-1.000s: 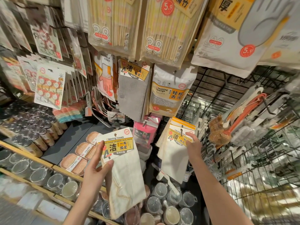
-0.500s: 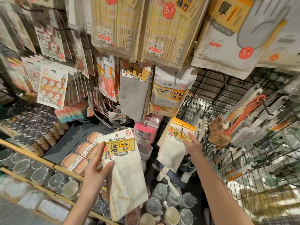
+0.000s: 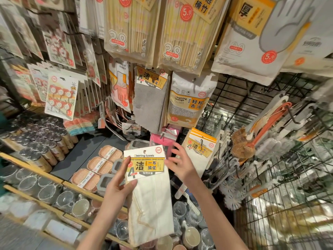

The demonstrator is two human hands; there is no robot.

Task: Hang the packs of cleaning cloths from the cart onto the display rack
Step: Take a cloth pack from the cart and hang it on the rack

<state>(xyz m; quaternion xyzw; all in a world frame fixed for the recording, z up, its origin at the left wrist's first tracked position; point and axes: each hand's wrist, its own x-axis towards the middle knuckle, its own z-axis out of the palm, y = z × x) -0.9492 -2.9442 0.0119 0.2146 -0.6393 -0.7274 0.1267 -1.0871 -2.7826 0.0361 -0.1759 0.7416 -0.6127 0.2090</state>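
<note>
- Shop shelving fills the frame: a black wire display rack [image 3: 239,112] on the right, with chopstick packs [image 3: 133,27] hanging along the top and cups [image 3: 81,207] on the shelf at lower left.
- Left hand [image 3: 117,188], centre of the frame, pinches a white pack of cleaning towels [image 3: 149,186] by the left edge of its card header, thumb in front and fingers behind; the cloth hangs free below.
- Right hand [image 3: 182,164] is released, fingers spread, just right of that header and touching nothing that I can make out.
- Hung cream packs [image 3: 200,148] sit on a hook just right of centre, so some of the job looks done; grey cloth packs [image 3: 151,98] hang above them.
- The held pack is not yet hung; its header hole still needs threading onto that hook.
- The cart is out of view, so how many packs remain cannot be told.
</note>
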